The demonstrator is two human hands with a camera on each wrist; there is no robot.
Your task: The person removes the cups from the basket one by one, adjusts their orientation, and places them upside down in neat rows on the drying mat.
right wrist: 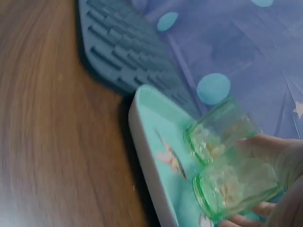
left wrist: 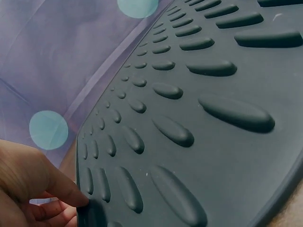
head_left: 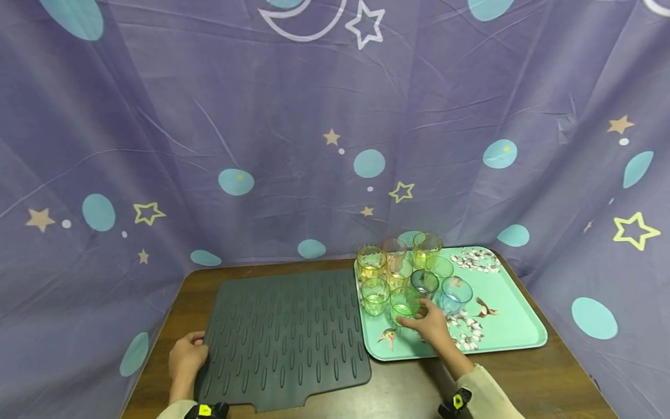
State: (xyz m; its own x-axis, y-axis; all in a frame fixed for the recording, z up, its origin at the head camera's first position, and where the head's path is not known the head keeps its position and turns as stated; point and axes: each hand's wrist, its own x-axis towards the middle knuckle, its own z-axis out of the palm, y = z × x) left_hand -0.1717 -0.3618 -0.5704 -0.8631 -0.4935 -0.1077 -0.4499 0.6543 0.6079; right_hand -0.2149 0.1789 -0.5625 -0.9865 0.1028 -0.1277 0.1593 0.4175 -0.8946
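My left hand point(head_left: 185, 356) pinches the left edge of a dark grey ribbed drying mat point(head_left: 282, 331), which lies flat on the table. In the left wrist view its fingertip presses on the mat's border, with the other fingers curled by the edge. My right hand point(head_left: 433, 323) grips a green glass point(right wrist: 234, 187) at the front of a mint-green tray point(head_left: 510, 326), thumb and fingers on opposite sides. Just left of it stands a second, lighter green glass point(head_left: 374, 298). A dark grey glass point(head_left: 424, 281) and a blue glass point(head_left: 456, 293) stand close behind and to the right.
Yellow glasses point(head_left: 371, 262), a pink glass point(head_left: 395, 249) and other tinted glasses crowd the tray's left back. The tray's raised rim runs beside the mat's right edge. Brown table point(right wrist: 61, 142) shows in front, and a purple patterned curtain point(head_left: 293, 116) hangs behind.
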